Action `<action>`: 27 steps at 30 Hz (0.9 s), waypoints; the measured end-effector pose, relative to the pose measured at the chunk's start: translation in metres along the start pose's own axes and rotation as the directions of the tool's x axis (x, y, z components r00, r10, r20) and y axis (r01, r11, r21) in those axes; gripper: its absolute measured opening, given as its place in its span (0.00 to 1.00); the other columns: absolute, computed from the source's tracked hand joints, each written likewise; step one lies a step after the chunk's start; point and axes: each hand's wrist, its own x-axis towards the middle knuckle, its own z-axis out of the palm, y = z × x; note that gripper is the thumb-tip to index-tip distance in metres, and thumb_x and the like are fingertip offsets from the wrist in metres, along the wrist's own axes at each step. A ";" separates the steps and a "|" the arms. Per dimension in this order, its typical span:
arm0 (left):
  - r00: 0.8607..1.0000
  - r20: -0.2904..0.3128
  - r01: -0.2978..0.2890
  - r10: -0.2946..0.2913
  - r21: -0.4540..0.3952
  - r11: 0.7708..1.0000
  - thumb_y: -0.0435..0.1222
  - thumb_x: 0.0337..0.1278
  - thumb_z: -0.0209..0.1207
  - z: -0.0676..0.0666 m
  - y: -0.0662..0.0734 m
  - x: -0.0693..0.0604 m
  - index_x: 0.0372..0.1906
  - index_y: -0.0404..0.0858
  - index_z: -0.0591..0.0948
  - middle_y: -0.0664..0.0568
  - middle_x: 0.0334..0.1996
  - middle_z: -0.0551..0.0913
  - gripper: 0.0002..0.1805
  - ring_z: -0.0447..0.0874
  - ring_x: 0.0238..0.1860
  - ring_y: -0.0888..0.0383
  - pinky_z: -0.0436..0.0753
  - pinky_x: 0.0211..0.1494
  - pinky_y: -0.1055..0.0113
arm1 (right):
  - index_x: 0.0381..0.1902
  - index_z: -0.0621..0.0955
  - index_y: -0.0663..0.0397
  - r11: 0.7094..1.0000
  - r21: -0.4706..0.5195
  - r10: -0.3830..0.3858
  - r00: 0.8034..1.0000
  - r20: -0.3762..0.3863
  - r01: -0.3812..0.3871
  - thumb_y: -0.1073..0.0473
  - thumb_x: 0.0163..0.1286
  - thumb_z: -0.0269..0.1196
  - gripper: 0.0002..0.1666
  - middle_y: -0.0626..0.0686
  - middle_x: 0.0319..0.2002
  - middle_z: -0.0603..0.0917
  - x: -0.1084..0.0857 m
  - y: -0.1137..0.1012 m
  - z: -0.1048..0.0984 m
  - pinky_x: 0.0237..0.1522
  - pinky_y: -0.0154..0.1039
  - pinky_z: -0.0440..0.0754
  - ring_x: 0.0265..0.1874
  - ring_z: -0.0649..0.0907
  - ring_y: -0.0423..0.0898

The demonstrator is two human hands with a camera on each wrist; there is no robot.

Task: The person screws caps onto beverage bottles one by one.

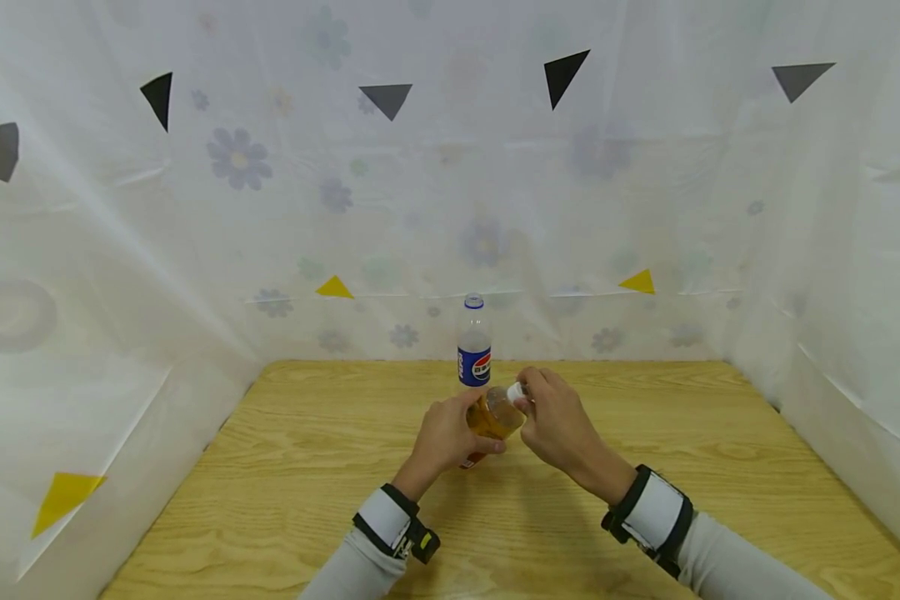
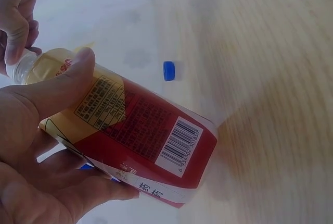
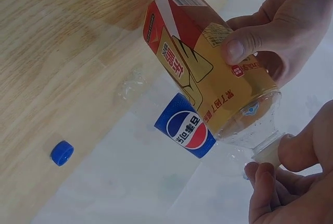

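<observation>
Left hand [image 1: 444, 427] gripping amber bottle [image 1: 487, 419] round its body near centre of head view, neck leaning towards upper right; right hand [image 1: 562, 423] pinching white cap [image 1: 515, 392] at its mouth. Pepsi bottle [image 1: 474, 365] standing just behind; blue cap [image 3: 62, 152] lying on worktop [image 3: 57, 62], lower left of right wrist view. Step seemingly being cap-twisting (direction, cannot tell). Best approach: left hand steadying without squeezing, right hand turning square to neck, bottle leaning less, so lowering spill risk.
</observation>
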 end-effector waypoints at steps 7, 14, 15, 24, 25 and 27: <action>1.000 0.011 0.013 -0.012 -0.007 1.000 0.47 0.43 0.80 -0.001 -0.001 0.001 0.71 0.46 0.75 0.47 0.57 0.85 0.45 0.86 0.53 0.48 0.86 0.53 0.53 | 0.46 0.79 0.64 1.000 0.006 -0.004 1.000 0.020 0.004 0.69 0.68 0.65 0.10 0.57 0.37 0.81 0.001 0.001 -0.001 0.33 0.41 0.81 0.32 0.78 0.47; 0.998 0.046 0.034 -0.034 -0.007 0.999 0.46 0.44 0.79 -0.004 -0.001 0.003 0.71 0.46 0.75 0.47 0.59 0.84 0.45 0.85 0.55 0.47 0.85 0.55 0.52 | 0.53 0.80 0.64 0.999 0.018 -0.047 0.998 0.032 0.046 0.72 0.69 0.63 0.15 0.63 0.46 0.84 0.003 0.001 -0.003 0.42 0.50 0.86 0.44 0.83 0.56; 0.998 0.050 0.037 -0.036 -0.007 0.999 0.47 0.44 0.79 -0.004 -0.001 0.003 0.71 0.46 0.75 0.47 0.58 0.84 0.45 0.85 0.55 0.47 0.85 0.55 0.52 | 0.53 0.81 0.64 0.998 0.022 -0.052 0.998 0.032 0.052 0.73 0.69 0.63 0.15 0.63 0.47 0.84 0.003 0.000 -0.003 0.43 0.51 0.87 0.45 0.83 0.57; 0.996 0.074 0.045 -0.043 -0.030 0.999 0.46 0.44 0.80 -0.006 -0.001 0.005 0.69 0.46 0.77 0.47 0.56 0.85 0.42 0.85 0.54 0.48 0.84 0.55 0.52 | 0.52 0.80 0.63 0.998 0.030 -0.060 0.997 0.044 0.059 0.79 0.65 0.61 0.19 0.63 0.48 0.83 0.002 -0.002 -0.004 0.46 0.52 0.87 0.47 0.83 0.58; 0.996 0.075 0.048 -0.045 -0.032 0.998 0.45 0.44 0.80 -0.006 -0.001 0.005 0.69 0.46 0.77 0.47 0.56 0.85 0.42 0.85 0.54 0.48 0.84 0.55 0.52 | 0.52 0.80 0.63 0.998 0.030 -0.059 0.997 0.043 0.058 0.79 0.65 0.61 0.19 0.63 0.48 0.83 0.001 -0.001 -0.004 0.45 0.52 0.87 0.46 0.83 0.57; 0.996 0.077 0.050 -0.048 -0.031 0.998 0.45 0.44 0.80 -0.006 -0.001 0.005 0.69 0.46 0.77 0.47 0.56 0.85 0.42 0.85 0.54 0.48 0.85 0.56 0.52 | 0.52 0.80 0.64 0.998 0.024 -0.058 0.998 0.036 0.057 0.79 0.65 0.62 0.18 0.63 0.48 0.83 0.001 -0.001 -0.003 0.45 0.52 0.87 0.46 0.83 0.57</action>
